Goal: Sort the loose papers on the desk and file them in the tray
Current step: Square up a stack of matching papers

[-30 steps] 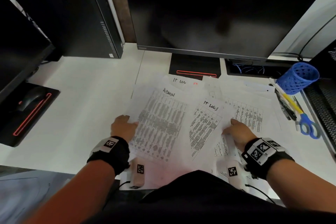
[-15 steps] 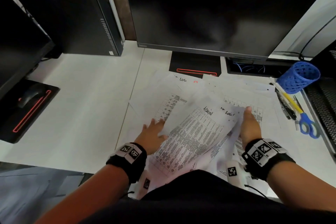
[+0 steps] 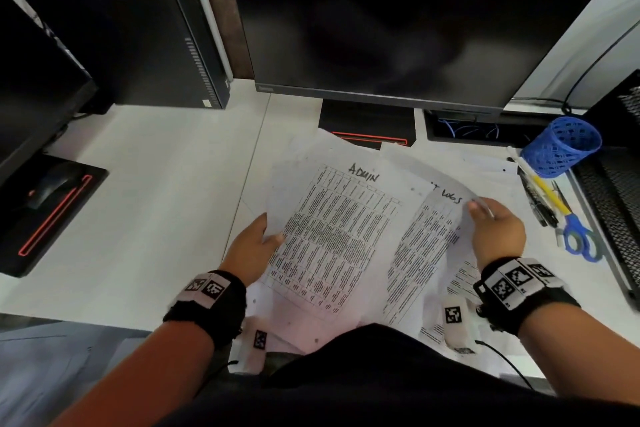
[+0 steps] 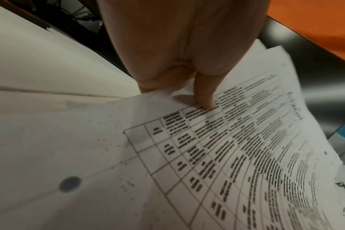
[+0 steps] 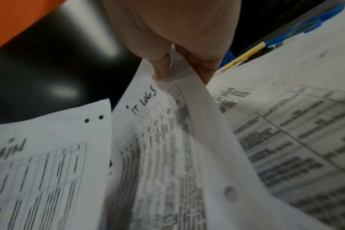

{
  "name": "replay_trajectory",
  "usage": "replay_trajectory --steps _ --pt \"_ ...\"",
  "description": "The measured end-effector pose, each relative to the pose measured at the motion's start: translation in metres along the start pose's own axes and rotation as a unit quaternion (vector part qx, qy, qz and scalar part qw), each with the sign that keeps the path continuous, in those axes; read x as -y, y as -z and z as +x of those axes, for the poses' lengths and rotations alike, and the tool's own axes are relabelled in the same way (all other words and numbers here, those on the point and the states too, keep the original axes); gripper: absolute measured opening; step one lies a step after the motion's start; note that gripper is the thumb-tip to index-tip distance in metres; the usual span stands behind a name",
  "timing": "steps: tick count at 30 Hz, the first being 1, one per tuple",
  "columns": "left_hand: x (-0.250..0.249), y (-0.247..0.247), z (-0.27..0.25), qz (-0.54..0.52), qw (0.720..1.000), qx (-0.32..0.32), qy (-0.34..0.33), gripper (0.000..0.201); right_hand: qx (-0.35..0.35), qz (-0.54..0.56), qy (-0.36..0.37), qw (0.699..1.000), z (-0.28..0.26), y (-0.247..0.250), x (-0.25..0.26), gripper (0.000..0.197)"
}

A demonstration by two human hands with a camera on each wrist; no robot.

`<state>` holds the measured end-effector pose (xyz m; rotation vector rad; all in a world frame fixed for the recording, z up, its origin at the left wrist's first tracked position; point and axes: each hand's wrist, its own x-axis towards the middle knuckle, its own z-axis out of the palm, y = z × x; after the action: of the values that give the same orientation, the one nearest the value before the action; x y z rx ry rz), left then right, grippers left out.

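A printed sheet headed "ADMIN" (image 3: pixel 339 236) is raised off the desk; my left hand (image 3: pixel 258 246) pinches its left edge, thumb on top, as the left wrist view shows on the ADMIN sheet (image 4: pixel 236 147). A second sheet headed "IT LOGS" (image 3: pixel 426 246) hangs to its right, and my right hand (image 3: pixel 491 225) pinches its top right corner. In the right wrist view the IT LOGS sheet (image 5: pixel 158 140) curls between thumb and fingers. More loose papers (image 3: pixel 460 166) lie flat underneath. A black mesh tray (image 3: pixel 613 191) stands at the right edge.
A monitor (image 3: pixel 381 28) and its stand (image 3: pixel 367 125) face me, with a black PC tower (image 3: pixel 138 28) at the back left. A blue mesh pen cup (image 3: pixel 561 146), pens (image 3: pixel 543 194) and blue scissors (image 3: pixel 578 236) lie right. A mouse on a pad (image 3: pixel 52 191) sits left.
Both hands went from pressing flat papers to lifting them. The ADMIN sheet was gathered toward the middle and raised; the right hand moved up and took the corner of the IT LOGS sheet.
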<state>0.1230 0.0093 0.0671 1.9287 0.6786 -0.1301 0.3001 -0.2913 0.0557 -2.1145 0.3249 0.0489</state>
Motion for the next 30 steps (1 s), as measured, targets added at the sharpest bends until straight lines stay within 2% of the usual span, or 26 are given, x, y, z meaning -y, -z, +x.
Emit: replay_trajectory --steps 5,8,11,15,17,20,21,23,25,27,28,30 --pt "0.007 0.004 0.003 -0.035 0.999 -0.027 -0.026 0.027 0.082 0.154 -0.008 0.985 0.003 -0.001 0.018 0.019" --pt "0.001 0.000 0.003 -0.059 0.996 -0.064 -0.038 0.022 0.148 0.187 0.031 0.971 -0.002 -0.006 0.031 0.011" --pt "-0.005 -0.003 0.004 -0.083 0.992 -0.078 -0.049 0.035 0.199 0.156 0.095 0.963 -0.009 -0.011 0.043 0.025" --pt "-0.010 -0.004 0.002 -0.141 0.987 -0.060 -0.052 0.062 0.273 0.130 0.112 0.946 -0.018 -0.020 0.057 0.015" --pt "-0.010 -0.007 0.000 -0.123 0.991 -0.040 -0.040 0.053 0.314 0.104 0.119 0.936 -0.019 -0.025 0.060 0.016" --pt "-0.006 -0.010 -0.009 -0.107 0.994 -0.024 -0.018 0.019 0.367 0.102 0.103 0.919 -0.012 -0.030 0.058 0.046" --pt "-0.003 -0.009 -0.012 -0.113 0.993 -0.020 -0.013 0.014 0.373 0.093 0.105 0.917 -0.005 -0.033 0.053 0.055" --pt "0.003 -0.006 -0.017 -0.130 0.991 -0.006 -0.012 0.018 0.362 0.057 0.098 0.925 0.012 -0.039 0.041 0.068" --pt "0.006 0.001 -0.022 -0.135 0.991 0.009 -0.008 0.020 0.333 -0.004 0.086 0.939 0.025 -0.046 0.032 0.062" --pt "0.008 0.009 -0.026 -0.127 0.991 0.031 -0.011 0.021 0.307 -0.093 0.105 0.941 0.029 -0.056 0.030 0.049" --pt "0.006 0.012 -0.029 -0.127 0.991 0.041 -0.015 0.022 0.303 -0.143 0.119 0.935 0.029 -0.061 0.031 0.046" --pt "0.004 0.017 -0.033 -0.141 0.988 0.060 -0.026 0.037 0.318 -0.225 0.128 0.912 0.025 -0.071 0.035 0.056"
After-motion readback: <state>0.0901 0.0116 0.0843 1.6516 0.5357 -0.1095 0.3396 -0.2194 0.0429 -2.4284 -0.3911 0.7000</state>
